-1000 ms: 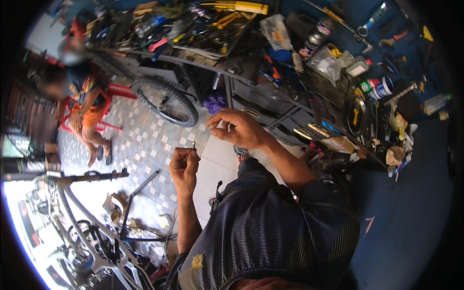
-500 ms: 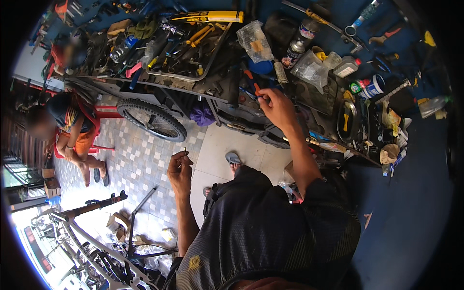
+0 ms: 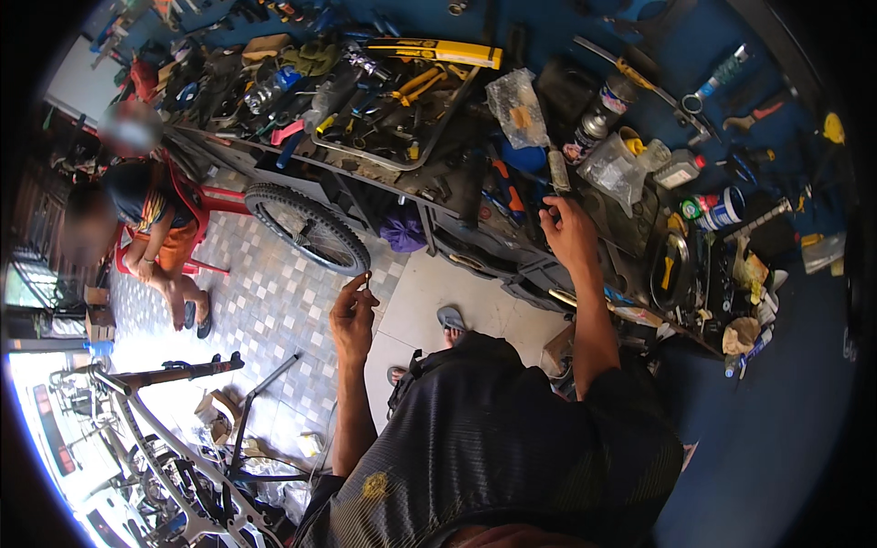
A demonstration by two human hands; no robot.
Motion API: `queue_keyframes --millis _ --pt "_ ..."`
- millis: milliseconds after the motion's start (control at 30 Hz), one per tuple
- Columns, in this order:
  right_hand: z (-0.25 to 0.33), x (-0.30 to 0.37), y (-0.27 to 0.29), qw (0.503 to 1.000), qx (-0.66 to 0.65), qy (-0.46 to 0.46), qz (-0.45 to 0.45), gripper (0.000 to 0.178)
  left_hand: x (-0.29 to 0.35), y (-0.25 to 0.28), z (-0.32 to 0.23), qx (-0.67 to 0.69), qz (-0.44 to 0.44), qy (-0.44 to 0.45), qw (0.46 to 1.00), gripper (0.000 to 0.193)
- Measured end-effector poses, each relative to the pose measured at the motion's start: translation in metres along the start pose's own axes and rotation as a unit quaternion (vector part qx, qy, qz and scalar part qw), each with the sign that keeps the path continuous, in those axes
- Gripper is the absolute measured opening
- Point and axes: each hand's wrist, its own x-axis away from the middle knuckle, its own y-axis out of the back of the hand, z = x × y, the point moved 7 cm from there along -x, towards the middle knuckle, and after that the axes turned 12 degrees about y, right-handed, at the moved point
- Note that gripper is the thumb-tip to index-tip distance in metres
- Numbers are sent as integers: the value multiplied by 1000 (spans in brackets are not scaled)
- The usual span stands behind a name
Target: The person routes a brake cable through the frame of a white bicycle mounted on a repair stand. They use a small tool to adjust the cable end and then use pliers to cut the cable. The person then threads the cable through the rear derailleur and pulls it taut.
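My left hand (image 3: 353, 321) is raised over the floor in front of me, its fingers closed in a pinch. A small, thin, dark piece (image 3: 368, 279) sticks up from the fingertips; its kind is too small to make out. Over the front edge of the workbench, my right hand (image 3: 570, 234) holds nothing, its fingers bent and a little apart. Just left of its fingertips, a tool with orange and black handles (image 3: 507, 186) lies on the bench. A pale cylindrical tube (image 3: 558, 171) is beyond the fingers.
A tray of tools (image 3: 402, 163) and a yellow box (image 3: 438, 49) occupy the workbench (image 3: 402, 185). Spray cans (image 3: 589, 132) stand farther right. Below the bench are a bicycle wheel (image 3: 306, 228) and purple cloth (image 3: 402, 232). A bicycle frame (image 3: 151, 429) is lower left; a person (image 3: 155, 219) sits left.
My right hand has let go of the orange-handled tool, which now lies on the bench, and drawn back from it. My left hand still pinches the small piece. The view has shifted slightly.
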Motion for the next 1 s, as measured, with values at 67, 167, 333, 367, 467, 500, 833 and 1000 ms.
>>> queue_keyframes --millis 67,167,333,367,467,500,833,1000 --pt "5 -7 -3 1000 -2 11 10 25 -1 1 3 1 -11 4 1000 30" --pt "7 -18 -11 999 -8 25 25 25 0 3 6 -1 -28 -6 1000 30" --pt "9 -32 -21 998 -15 44 37 25 9 3 8 15 -46 33 998 31" --pt "11 -34 -22 998 -17 46 38 25 10 3 11 18 -50 37 998 31" --pt "16 -37 -28 997 -22 57 48 24 11 3 15 28 -59 24 998 31" --pt "17 -38 -30 996 -23 61 53 24 12 2 16 30 -61 25 997 31" --pt "32 -37 -54 991 -47 107 60 23 21 9 28 67 -77 21 995 31" --pt "71 -37 -74 986 -62 122 95 25 23 28 32 95 -89 43 991 30"
